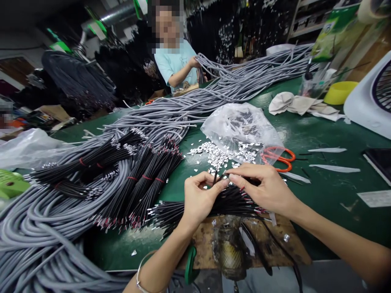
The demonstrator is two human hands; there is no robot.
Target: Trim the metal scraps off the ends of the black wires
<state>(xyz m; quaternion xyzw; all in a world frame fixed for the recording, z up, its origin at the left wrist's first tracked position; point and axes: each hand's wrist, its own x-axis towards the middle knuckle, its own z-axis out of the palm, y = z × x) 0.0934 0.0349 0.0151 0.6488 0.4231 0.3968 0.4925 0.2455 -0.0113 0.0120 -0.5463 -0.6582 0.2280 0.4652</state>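
My left hand [200, 197] pinches a short black cable [215, 176] between thumb and forefinger, its end pointing up. My right hand [265, 189] meets it fingertip to fingertip, closed on a dark length of cable partly hidden by the fingers. Whatever small piece sits between the fingertips is too tiny to make out. Under both hands lies a bundle of black cables [174, 209] with stripped ends. Just beyond, small silvery metal pieces [214, 154] are scattered beside a clear plastic bag [241, 124].
Red-handled scissors [288, 159] lie partly under the bag. Tied black cable bundles [143, 183] and long grey cables [171, 108] cover the left and back. A wooden board [284, 240] carries a worn tool nearest me. A fan [371, 97] stands right; a co-worker [177, 67] holds grey cables opposite.
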